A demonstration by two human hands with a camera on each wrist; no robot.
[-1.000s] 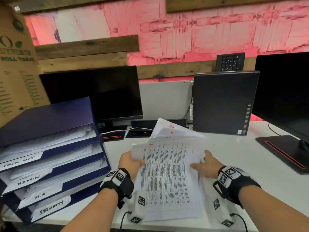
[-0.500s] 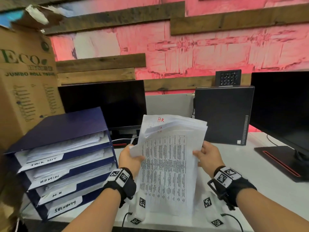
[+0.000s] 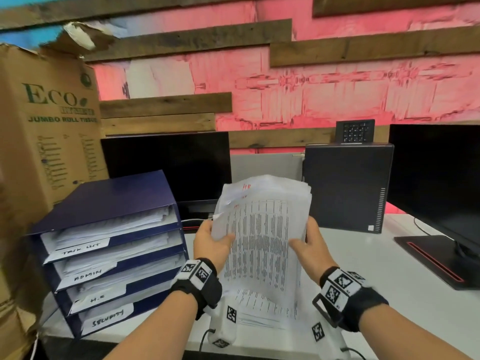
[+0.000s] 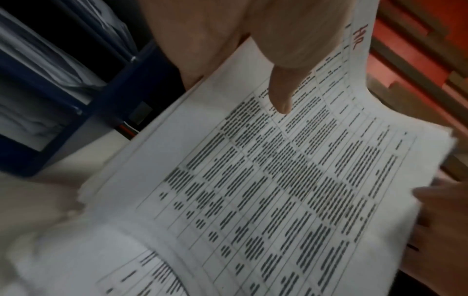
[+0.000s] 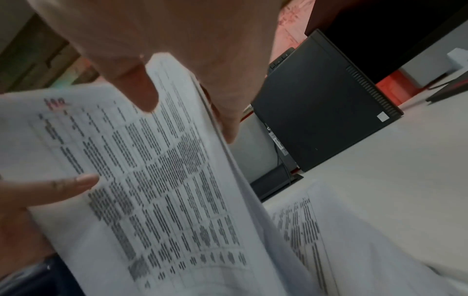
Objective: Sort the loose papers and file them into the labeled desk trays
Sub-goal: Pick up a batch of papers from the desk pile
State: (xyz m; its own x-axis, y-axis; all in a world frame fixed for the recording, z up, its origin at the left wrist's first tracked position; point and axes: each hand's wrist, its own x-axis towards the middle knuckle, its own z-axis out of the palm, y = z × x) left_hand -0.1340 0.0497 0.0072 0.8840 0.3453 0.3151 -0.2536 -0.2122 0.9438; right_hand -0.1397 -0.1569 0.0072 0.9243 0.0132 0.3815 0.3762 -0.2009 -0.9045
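A stack of printed papers [image 3: 262, 229], marked "HR" in red at the top, stands upright above the white desk [image 3: 405, 302]. My left hand [image 3: 211, 240] grips its left edge, thumb on the front sheet [image 4: 291, 180]. My right hand [image 3: 309, 245] grips the right edge, thumb over the front [image 5: 157, 152] and fingers behind. More printed sheets [image 3: 262, 305] lie flat on the desk below. To the left stands a blue tray rack [image 3: 109, 203] with slots labelled TASK LIST [image 3: 80, 250], ADMIN [image 3: 87, 275], H.R [image 3: 97, 298] and SECURITY [image 3: 107, 318], each holding papers.
A tall cardboard box [image 3: 49, 141] stands left of the rack. Behind are a black monitor [image 3: 168, 167], a black computer case [image 3: 345, 185] and a second monitor [image 3: 439, 172] with its base [image 3: 436, 258] on the desk's right side.
Both hands have lifted the paper stack off the desk and stood it upright, squaring its edges. The view has tilted up.
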